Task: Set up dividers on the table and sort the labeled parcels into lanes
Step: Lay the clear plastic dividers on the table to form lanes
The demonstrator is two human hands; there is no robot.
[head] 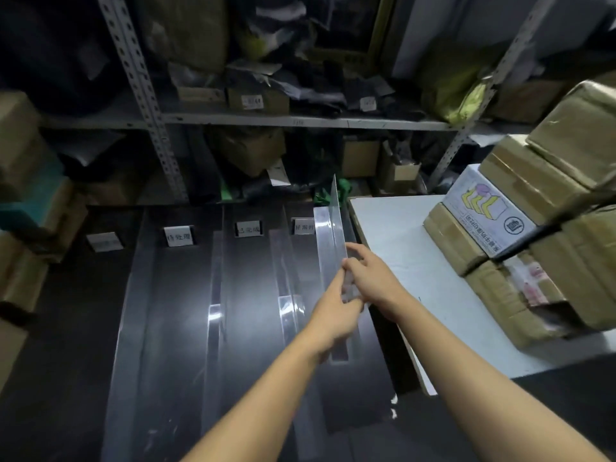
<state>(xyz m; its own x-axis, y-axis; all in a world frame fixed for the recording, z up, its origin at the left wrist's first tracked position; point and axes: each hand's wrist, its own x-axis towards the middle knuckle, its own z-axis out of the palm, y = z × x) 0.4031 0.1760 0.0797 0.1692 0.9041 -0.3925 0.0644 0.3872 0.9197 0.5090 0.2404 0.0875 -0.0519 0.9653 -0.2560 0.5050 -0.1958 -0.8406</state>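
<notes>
Both hands meet on one clear divider (328, 228) at the right edge of the dark table (173, 295). The left hand (336, 315) is curled round the sheet near its middle. The right hand (373, 278) pinches it from the other side, fingers bent over the top edge. The divider stands on its long edge and runs away from the person, its far tip poking up above the table's back edge.

Two more clear strips, a middle strip (215, 295) and a right strip (286, 288), already lie along the table and split it into lanes. Small white labels (178, 235) stand at the far end of the lanes.

The divider looks thin, stiff and light — like clear plastic. It is smooth and shiny, so it may slip in the fingers. Being long and thin, it could bend or wobble at the far end if held at one spot only. Two hands spread a bit apart along the top edge would likely keep it straighter. It is hard to see against the dark table, so its bottom edge is easy to misplace.

The parcels (520, 235) wait in a stack on the white table (400, 235) to the right — brown boxes wrapped in tape, not yet sorted. They look bulky and likely want a grip on two sides.
</notes>
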